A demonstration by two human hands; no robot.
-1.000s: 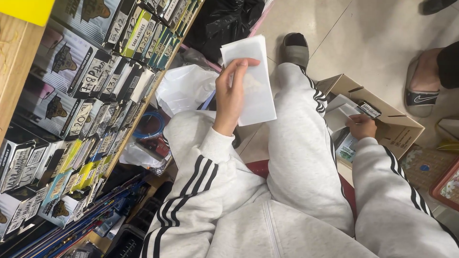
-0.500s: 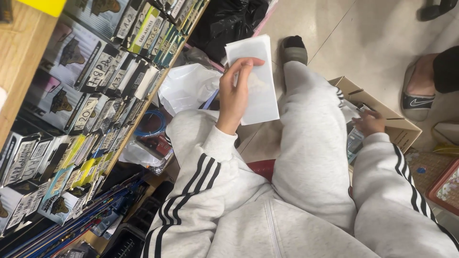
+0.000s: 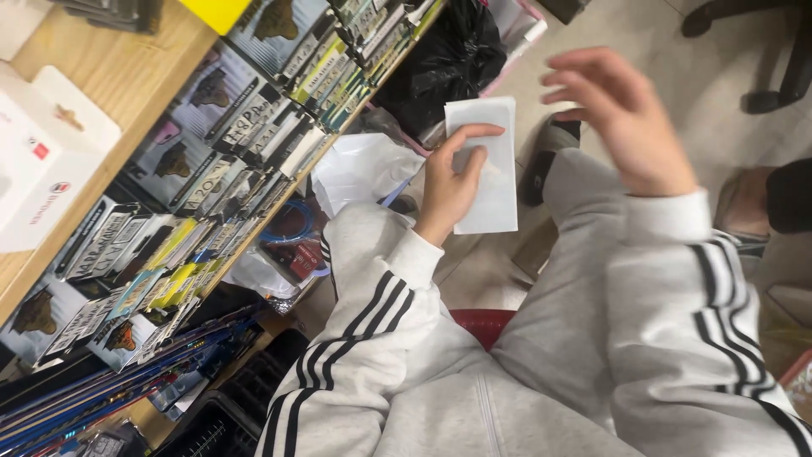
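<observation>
My left hand [image 3: 452,182] holds a flat white rectangular packet [image 3: 489,165] upright in front of my knees, thumb across its face. My right hand [image 3: 622,118] is raised to the right of the packet, fingers spread, holding nothing and blurred by motion. Both arms wear grey sleeves with black stripes. I sit low on a red stool [image 3: 482,324], grey trousers below the hands.
A wooden shelf [image 3: 110,101] on the left is packed with rows of small boxed goods [image 3: 254,118]. A black plastic bag [image 3: 444,63] and a white bag [image 3: 359,169] lie on the floor ahead. Another person's foot [image 3: 748,203] is at the right edge.
My right hand has come up from the cardboard box on the floor at the right and now hovers beside the packet. The view has swung left, so the box is out of sight.
</observation>
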